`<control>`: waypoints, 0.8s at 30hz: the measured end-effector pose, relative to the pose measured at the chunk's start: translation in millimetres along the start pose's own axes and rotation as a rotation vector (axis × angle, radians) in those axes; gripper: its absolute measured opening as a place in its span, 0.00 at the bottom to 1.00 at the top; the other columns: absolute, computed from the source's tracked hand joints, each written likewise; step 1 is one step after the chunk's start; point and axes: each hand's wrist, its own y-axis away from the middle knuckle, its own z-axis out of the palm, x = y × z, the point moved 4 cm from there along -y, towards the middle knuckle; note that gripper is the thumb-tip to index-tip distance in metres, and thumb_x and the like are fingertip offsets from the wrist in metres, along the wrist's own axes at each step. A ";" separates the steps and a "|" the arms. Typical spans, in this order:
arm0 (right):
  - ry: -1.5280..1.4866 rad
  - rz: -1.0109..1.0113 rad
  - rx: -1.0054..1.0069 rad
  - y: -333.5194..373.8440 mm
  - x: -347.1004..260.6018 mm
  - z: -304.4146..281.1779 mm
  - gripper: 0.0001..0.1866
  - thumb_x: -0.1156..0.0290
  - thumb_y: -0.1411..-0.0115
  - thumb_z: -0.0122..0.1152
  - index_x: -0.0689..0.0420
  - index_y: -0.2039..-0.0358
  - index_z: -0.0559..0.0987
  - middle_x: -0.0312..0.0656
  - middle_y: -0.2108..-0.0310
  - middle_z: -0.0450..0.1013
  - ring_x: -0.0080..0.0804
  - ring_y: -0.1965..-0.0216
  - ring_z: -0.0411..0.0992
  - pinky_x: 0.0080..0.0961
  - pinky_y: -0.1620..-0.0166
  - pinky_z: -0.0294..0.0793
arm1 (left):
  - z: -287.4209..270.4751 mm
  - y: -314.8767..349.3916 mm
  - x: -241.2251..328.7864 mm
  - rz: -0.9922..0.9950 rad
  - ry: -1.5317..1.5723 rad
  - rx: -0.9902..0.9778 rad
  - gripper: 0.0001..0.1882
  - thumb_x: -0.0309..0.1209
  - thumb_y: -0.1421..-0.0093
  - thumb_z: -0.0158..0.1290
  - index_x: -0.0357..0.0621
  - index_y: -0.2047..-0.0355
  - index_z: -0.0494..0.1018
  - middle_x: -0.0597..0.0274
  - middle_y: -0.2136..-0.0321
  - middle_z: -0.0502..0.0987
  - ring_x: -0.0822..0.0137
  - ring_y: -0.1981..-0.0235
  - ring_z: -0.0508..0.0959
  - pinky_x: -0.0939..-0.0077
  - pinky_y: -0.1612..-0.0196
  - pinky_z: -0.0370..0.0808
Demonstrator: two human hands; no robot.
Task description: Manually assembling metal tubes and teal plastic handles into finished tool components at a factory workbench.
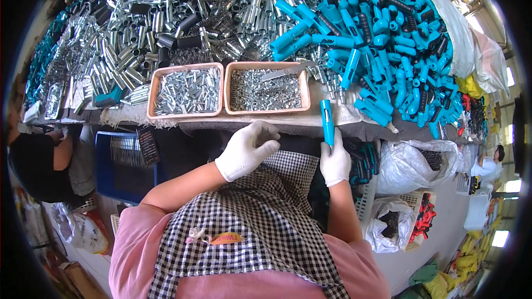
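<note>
My right hand (336, 160), in a white glove, is closed around the lower end of a teal plastic handle (327, 119). The handle stands up from the fist, its slotted end toward the table edge. My left hand (248, 150), also gloved in white, is lifted in front of the table with fingers curved and the thumb apart; no object shows in it. Just beyond it are two shallow pinkish trays: one (151, 99) holds thin silver pins, the other (306, 91) small metal pieces with a flat metal strip (288, 71) across them.
Loose silver metal tubes (124, 50) and black sleeves cover the table's back left. A large heap of teal handles (399, 50) lies at the right. White sacks (410, 169) and a crate of red parts (424, 218) stand below right. Another person (39, 160) is at the left.
</note>
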 end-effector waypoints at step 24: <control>-0.245 -0.670 0.006 35.9 -66.8 -64.6 0.26 0.68 0.52 0.68 0.55 0.49 0.77 0.47 0.75 0.74 0.47 0.76 0.74 0.36 0.72 0.74 | -46.5 7.4 69.0 0.599 -0.788 0.054 0.53 0.64 0.52 0.59 0.30 0.40 0.60 0.36 0.45 0.65 0.41 0.42 0.65 0.54 0.38 0.63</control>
